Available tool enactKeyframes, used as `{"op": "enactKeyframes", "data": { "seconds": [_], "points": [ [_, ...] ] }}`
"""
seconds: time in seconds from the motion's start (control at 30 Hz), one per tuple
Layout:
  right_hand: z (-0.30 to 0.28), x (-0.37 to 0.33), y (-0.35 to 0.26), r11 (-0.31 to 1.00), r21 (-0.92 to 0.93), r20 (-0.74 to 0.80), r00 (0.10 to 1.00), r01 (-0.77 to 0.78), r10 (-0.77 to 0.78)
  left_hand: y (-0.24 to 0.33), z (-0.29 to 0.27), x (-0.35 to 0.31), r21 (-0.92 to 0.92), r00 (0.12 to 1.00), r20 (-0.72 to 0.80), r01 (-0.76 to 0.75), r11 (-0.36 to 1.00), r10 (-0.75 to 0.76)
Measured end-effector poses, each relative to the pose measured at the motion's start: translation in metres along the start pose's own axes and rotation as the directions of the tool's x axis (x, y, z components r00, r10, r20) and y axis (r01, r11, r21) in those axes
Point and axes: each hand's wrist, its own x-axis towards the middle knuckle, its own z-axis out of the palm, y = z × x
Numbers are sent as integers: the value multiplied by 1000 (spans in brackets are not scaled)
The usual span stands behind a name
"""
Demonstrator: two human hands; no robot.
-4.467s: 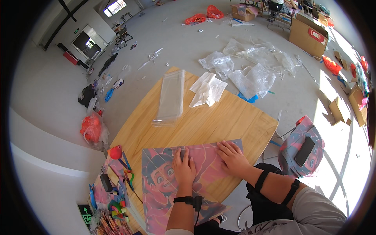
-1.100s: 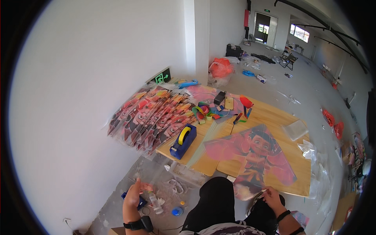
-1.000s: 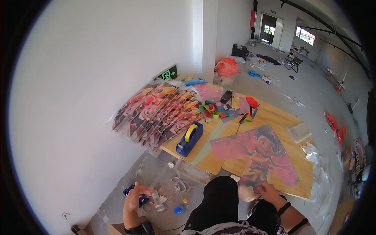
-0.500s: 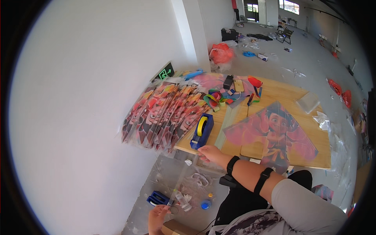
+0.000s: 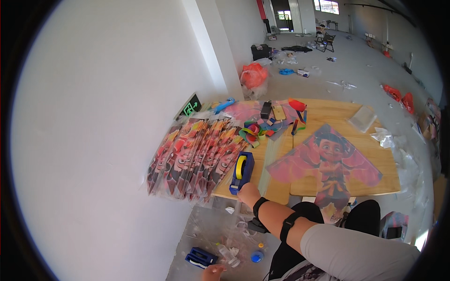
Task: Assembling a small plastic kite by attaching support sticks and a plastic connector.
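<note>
My right hand (image 5: 248,191) is at the near end of a blue tape dispenser (image 5: 247,166) holding a yellow-cored roll, on the table's near left part. Its fingers are drawn together there, and what they grip is hidden. Low in the picture, my left hand (image 5: 214,272) shows only in part, fingers closed; I cannot make out anything in them. Beyond it, lower down, lies a second blue tape dispenser (image 5: 201,257). Right of my right hand, a pink kite (image 5: 329,157) printed with a cartoon figure lies flat, its tail hanging over the table's near edge.
Many packed kites (image 5: 190,159) are stacked along the table's left side. Colourful ribbons (image 5: 253,133), a phone (image 5: 279,112) and a black box (image 5: 266,110) sit farther back on the wooden table (image 5: 365,173). A blue-capped bottle (image 5: 257,256) and scraps litter the floor below.
The view has shifted, so the table sits lower in the picture. My left hand has dropped toward the lower edge and shows less. My right hand stays at the dispenser's near end.
</note>
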Motion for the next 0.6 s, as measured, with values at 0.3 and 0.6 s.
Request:
{"op": "enactKeyframes", "data": {
  "seconds": [0.3, 0.6],
  "points": [
    [-109, -57, -30, 808, 587, 478, 824, -43, -304, 33, 48, -6, 237, 990, 113, -113, 965, 88],
    [-390, -210, -90, 730, 474, 244, 723, 493, -647, 119, 183, 50, -471, 673, 739, 468, 748, 44]
  ]
}}
